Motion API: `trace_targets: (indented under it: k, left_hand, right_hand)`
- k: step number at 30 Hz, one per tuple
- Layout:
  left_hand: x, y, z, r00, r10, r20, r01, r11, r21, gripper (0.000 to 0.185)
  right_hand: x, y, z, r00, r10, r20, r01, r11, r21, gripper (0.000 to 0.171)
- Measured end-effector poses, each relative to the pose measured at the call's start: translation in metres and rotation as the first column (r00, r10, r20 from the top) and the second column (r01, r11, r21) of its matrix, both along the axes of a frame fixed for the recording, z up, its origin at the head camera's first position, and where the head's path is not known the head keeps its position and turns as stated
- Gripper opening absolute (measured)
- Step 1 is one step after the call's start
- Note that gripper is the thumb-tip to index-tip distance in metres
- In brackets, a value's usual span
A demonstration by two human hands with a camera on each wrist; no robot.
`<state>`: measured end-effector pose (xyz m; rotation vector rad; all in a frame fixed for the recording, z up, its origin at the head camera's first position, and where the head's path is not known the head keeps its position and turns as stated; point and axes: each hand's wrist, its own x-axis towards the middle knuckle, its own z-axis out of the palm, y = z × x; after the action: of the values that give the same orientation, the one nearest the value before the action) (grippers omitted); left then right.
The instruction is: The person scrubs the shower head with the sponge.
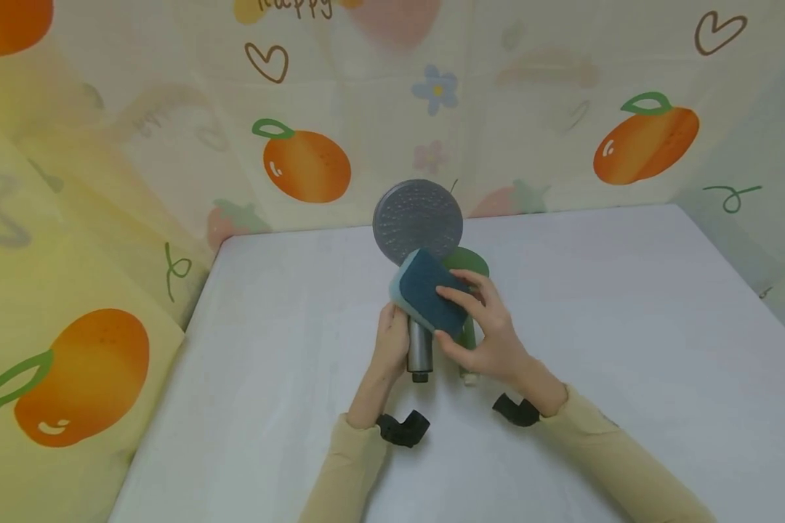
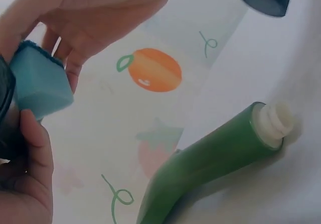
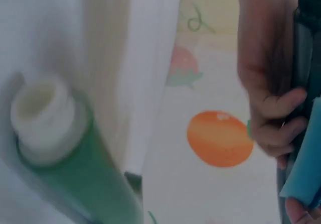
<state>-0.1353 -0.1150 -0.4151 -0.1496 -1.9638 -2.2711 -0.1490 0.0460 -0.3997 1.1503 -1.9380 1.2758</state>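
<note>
Round grey shower head (image 1: 418,221): its handle is partly covered by the blue sponge (image 1: 428,294) and the left hand (image 1: 392,341). Green plastic shower head (image 1: 469,263): mostly hidden behind the right hand (image 1: 487,327), blurred in the right wrist view, cut off at the left wrist view's lower edge.

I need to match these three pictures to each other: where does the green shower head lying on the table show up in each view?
Head: the green shower head lies mid-frame on the white table, mostly hidden behind the right hand and the sponge.
Left wrist: its handle crosses the lower right, white threaded end up.
Right wrist: blurred at lower left, threaded end toward the camera.
Shared landmark: the sponge, seen in all three.
</note>
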Motion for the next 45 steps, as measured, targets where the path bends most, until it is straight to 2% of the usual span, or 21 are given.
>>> trace_targets:
  k: [4,7,11,14,17,19,21,24,27,31,34,37,39,42,45]
  left_hand:
    - [0.0,-0.003,0.003,1.0,0.02,-0.017,-0.019,0.999,0.033,0.04]
    - [0.004,-0.005,0.016,0.998,-0.034,-0.049,0.039,0.994,0.103,0.042]
    - [0.009,-0.008,0.034,0.998,-0.039,-0.055,0.045,0.993,0.11,0.044]
    - [0.01,-0.008,0.039,0.998,-0.033,-0.056,0.038,0.995,0.091,0.041]
    - [0.009,-0.008,0.035,0.995,-0.076,-0.062,0.083,0.989,0.122,0.04]
    - [0.005,-0.008,0.025,0.993,-0.078,-0.083,0.089,0.988,0.13,0.036]
    - [0.001,-0.008,0.014,0.994,-0.064,-0.088,0.073,0.992,0.101,0.033]
    - [-0.003,-0.006,0.003,0.995,-0.044,-0.085,0.048,0.998,0.045,0.034]
    - [-0.003,-0.005,0.002,0.997,-0.043,-0.062,0.044,0.999,0.014,0.038]
    - [-0.003,-0.004,0.002,0.997,-0.033,-0.075,0.035,0.999,0.031,0.038]
    - [-0.002,-0.004,0.004,0.997,-0.022,-0.07,0.026,0.998,0.059,0.04]
    - [-0.003,-0.004,0.005,0.997,-0.025,-0.068,0.03,0.997,0.074,0.044]
    - [-0.003,-0.003,0.005,0.997,-0.041,-0.073,0.047,0.995,0.089,0.045]
    - [-0.003,-0.001,0.004,0.992,-0.071,-0.108,0.08,0.994,0.08,0.042]
    - [-0.002,0.001,0.001,0.987,-0.089,-0.134,0.097,0.994,0.055,0.042]
  right_hand:
    - [0.007,0.001,-0.001,0.999,0.049,0.015,-0.05,0.998,0.034,0.049]
    - [0.014,0.004,-0.005,0.99,0.142,-0.006,-0.142,0.989,0.039,0.048]
    - [0.021,0.009,-0.012,0.95,0.299,-0.085,-0.294,0.953,0.069,0.046]
    - [0.022,0.01,-0.017,0.929,0.346,-0.133,-0.337,0.937,0.091,0.045]
    - [0.018,0.008,-0.019,0.946,0.307,-0.107,-0.3,0.951,0.08,0.044]
    - [0.013,0.005,-0.02,0.965,0.251,-0.078,-0.248,0.967,0.052,0.046]
    - [0.006,0.004,-0.021,0.983,0.18,-0.045,-0.179,0.983,0.023,0.047]
    - [0.0,0.001,-0.019,0.996,0.082,-0.034,-0.082,0.997,-0.012,0.046]
    - [-0.001,-0.001,-0.016,1.0,0.015,-0.022,-0.016,1.0,-0.026,0.045]
    - [0.005,0.001,-0.015,0.999,0.041,-0.001,-0.041,0.999,-0.022,0.047]
    - [0.011,0.007,-0.016,0.989,0.148,-0.015,-0.148,0.989,0.018,0.048]
    - [0.019,0.013,-0.014,0.962,0.267,-0.058,-0.262,0.962,0.07,0.045]
    - [0.022,0.014,-0.011,0.952,0.298,-0.073,-0.293,0.953,0.08,0.043]
    - [0.02,0.012,-0.006,0.966,0.246,-0.077,-0.244,0.969,0.034,0.043]
    - [0.012,0.008,-0.004,0.993,0.111,-0.05,-0.112,0.993,-0.024,0.047]
